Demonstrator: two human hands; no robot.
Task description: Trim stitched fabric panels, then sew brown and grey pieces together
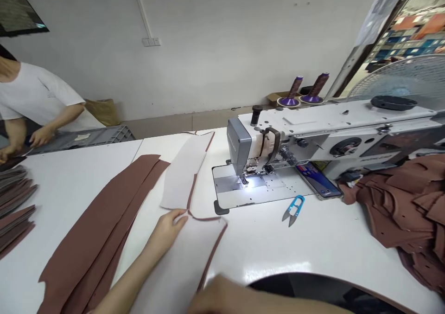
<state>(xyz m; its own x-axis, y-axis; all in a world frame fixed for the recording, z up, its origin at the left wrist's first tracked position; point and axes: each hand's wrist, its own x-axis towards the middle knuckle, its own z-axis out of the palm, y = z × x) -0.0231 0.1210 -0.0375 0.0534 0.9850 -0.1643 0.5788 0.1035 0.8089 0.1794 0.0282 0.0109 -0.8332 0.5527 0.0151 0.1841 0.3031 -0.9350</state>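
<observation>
My left hand (170,228) pinches the edge of a pale panel with brown borders (194,244), its thumb and forefinger closed at the corner. Just beyond those fingertips lies a second pale panel (184,168), also brown along its right edge; the two meet at the pinch. At the bottom of the view, my right hand (215,295) is by the near panel's right border. Motion smears it and its fingers cannot be made out. Left of my forearm, several long brown leather-like pieces (114,212) lie overlapped on the white table (257,244).
Ahead on the right stands a sewing machine (264,140), lamp lit. Blue-handled thread snips (294,209) and a phone (319,180) lie near it. A heap of brown pieces (406,216) fills the right side. At left, a person (45,96) works by a grey crate (90,137).
</observation>
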